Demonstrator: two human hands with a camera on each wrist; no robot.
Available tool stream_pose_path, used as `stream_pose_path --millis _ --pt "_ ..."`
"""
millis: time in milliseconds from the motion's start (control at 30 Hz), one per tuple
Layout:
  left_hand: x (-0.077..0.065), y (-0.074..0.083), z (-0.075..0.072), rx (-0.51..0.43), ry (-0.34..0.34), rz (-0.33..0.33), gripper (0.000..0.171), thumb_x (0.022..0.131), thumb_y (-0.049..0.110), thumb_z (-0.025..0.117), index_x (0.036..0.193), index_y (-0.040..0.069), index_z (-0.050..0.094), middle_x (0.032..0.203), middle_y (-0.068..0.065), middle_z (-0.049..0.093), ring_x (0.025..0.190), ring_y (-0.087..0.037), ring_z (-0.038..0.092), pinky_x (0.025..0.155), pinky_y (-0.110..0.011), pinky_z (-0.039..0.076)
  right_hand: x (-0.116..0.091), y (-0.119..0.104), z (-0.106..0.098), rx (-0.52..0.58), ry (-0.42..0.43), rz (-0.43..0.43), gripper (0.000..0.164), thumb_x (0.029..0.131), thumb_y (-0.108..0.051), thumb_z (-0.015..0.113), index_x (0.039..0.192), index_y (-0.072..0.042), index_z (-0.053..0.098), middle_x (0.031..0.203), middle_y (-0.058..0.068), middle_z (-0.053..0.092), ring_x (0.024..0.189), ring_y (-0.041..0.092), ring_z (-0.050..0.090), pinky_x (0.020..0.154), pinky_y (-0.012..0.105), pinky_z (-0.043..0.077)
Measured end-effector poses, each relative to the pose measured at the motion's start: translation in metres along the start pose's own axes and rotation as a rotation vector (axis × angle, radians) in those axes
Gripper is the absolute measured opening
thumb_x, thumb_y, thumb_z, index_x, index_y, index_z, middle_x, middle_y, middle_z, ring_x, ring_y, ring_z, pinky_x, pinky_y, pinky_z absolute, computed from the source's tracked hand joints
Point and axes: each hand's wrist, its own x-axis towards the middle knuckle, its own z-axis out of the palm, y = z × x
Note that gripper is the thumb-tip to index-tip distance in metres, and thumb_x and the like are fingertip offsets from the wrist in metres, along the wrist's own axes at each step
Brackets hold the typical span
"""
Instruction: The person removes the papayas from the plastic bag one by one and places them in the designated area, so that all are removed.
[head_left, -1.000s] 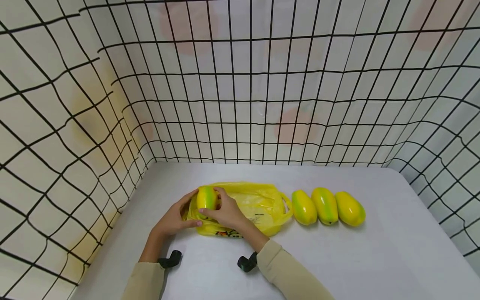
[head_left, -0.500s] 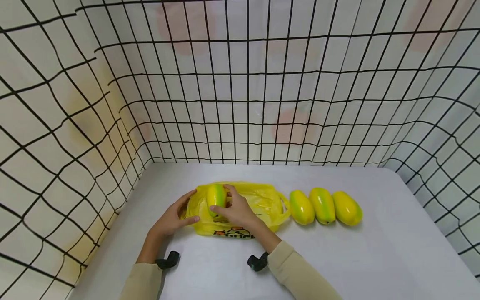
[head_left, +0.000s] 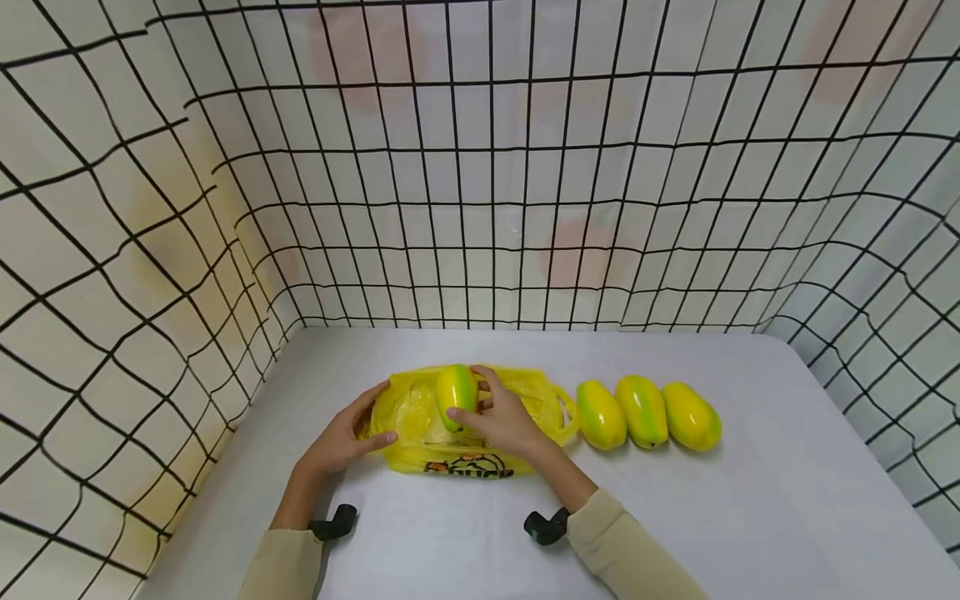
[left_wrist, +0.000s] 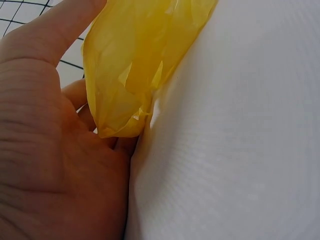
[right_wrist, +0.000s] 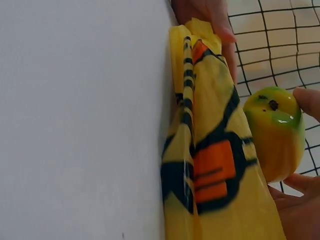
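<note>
A yellow papaya [head_left: 456, 396] with a green streak is in my right hand [head_left: 504, 418], held between thumb and fingers above the yellow plastic bag [head_left: 408, 408]. Its dark-tipped end shows in the right wrist view, where the papaya [right_wrist: 276, 142] stands just behind the bag's printed side [right_wrist: 215, 170]. At the bag's left end is my left hand [head_left: 337, 437], thumb in front and fingers behind, spread wide apart. Up close in the left wrist view, the crumpled bag end [left_wrist: 125, 75] touches this hand [left_wrist: 65, 165]; its fingers are partly hidden behind the plastic.
Three more papayas [head_left: 642, 412] lie side by side on the white table [head_left: 750, 517], right beside the bag's handle loop [head_left: 566, 412]. A black net [head_left: 480, 202] over pale walls surrounds the table at the back and sides. Both wrists carry small black cameras [head_left: 546, 527].
My right hand has carried the papaya to the right, from the bag's left end to over its middle. The left hand stays at the left end. More of the bag's front print shows.
</note>
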Motion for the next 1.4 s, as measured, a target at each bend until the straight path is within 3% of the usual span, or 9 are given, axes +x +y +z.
stream_pose_path --millis 433,800,1067,1400 --pt "0.000 0.003 -0.002 0.004 -0.004 -0.008 0.096 0.086 0.040 0.081 0.164 0.024 0.029 0.170 -0.011 0.027 0.156 -0.039 0.028 0.125 -0.060 0.024 -0.015 0.000 -0.035 -0.002 0.054 -0.013 0.090 0.088 -0.046 0.080 0.161 -0.033 0.029 0.154 0.011 0.049 0.115 0.025 0.065 0.097 0.043 0.059" --pt "-0.002 0.001 -0.001 0.011 0.001 -0.027 0.095 0.086 0.040 0.081 0.164 0.023 0.029 0.170 -0.013 0.026 0.155 -0.040 0.029 0.124 -0.059 0.026 -0.026 -0.001 -0.053 -0.019 0.056 -0.003 0.083 0.088 -0.041 0.082 0.157 -0.039 0.036 0.155 0.012 0.048 0.114 0.026 0.064 0.095 0.041 0.060" --pt "-0.002 0.003 0.000 -0.007 -0.003 -0.053 0.097 0.084 0.041 0.082 0.164 0.024 0.029 0.171 -0.011 0.027 0.156 -0.038 0.028 0.125 -0.058 0.025 -0.031 0.006 -0.065 -0.026 0.060 0.012 0.082 0.087 -0.045 0.081 0.156 -0.042 0.036 0.154 0.013 0.049 0.114 0.025 0.064 0.096 0.041 0.059" --pt "-0.002 0.003 0.002 0.005 -0.011 -0.038 0.096 0.085 0.042 0.081 0.164 0.024 0.029 0.171 -0.010 0.026 0.156 -0.038 0.028 0.124 -0.058 0.026 -0.039 0.009 -0.081 -0.041 0.066 -0.001 0.084 0.088 -0.048 0.080 0.158 -0.039 0.034 0.153 0.013 0.048 0.117 0.027 0.063 0.097 0.043 0.060"
